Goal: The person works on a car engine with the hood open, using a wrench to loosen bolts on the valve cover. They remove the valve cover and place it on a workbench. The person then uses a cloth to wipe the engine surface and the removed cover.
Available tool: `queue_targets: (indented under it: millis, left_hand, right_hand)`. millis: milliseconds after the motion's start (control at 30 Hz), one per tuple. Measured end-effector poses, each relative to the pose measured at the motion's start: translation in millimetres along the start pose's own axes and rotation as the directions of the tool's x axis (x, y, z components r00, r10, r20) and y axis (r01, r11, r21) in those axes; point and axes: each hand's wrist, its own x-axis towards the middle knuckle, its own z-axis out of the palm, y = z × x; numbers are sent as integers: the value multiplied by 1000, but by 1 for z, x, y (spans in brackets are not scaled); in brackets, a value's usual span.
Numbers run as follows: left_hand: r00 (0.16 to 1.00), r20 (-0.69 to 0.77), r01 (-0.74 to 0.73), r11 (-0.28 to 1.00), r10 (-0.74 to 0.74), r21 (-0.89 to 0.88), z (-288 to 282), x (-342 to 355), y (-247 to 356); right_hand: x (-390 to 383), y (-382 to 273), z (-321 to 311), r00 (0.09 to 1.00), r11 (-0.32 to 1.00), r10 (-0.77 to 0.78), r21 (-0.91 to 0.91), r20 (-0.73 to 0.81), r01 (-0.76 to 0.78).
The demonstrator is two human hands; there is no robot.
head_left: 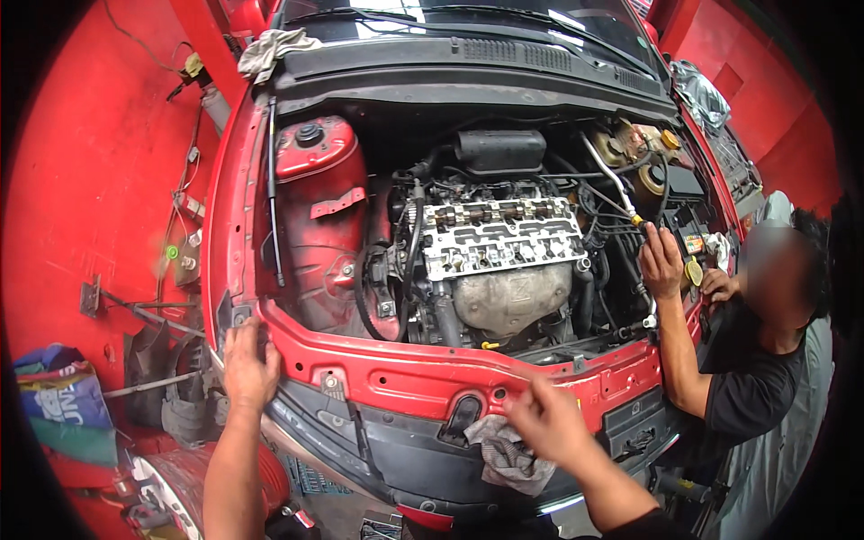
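My left hand [250, 364] rests on the left corner of the red front panel [396, 364], its fingers stretched out and nothing in them. Blurred by motion, my right hand [551, 418] hovers over the panel's front edge, close to a crumpled grey rag [511, 457]. Its fingers are too smeared to read, and I cannot tell whether it touches the rag. Beyond both hands lies the engine with its cylinder head [504, 236] uncovered, the camshafts showing. A rusty-grey heat shield [511, 297] covers its near side, with a yellow dipstick handle [490, 346] below.
At the right a co-worker in a black shirt leans in, one hand [661, 261] by a silver pipe [612, 175], the other near the battery. A prop rod [274, 193] stands at the left. Another rag [274, 52] lies by the windshield. Loose parts lie at the lower left.
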Motion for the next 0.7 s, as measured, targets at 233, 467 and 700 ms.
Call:
queue_targets:
  millis: [233, 467, 700]
  left_hand:
    - [998, -26, -49, 999, 49, 5, -1, 0, -5]
    - [996, -45, -74, 997, 73, -16, -8, -2, -5]
    - [996, -47, -71, 997, 70, -17, -8, -3, -6]
  right_hand:
    - [-72, 41, 73, 889, 830, -439, -437, -127, 347]
    - [-79, 73, 84, 973, 930, -142, -361, -179, 69]
    - [-82, 69, 84, 953, 959, -137, -278, -271, 59]
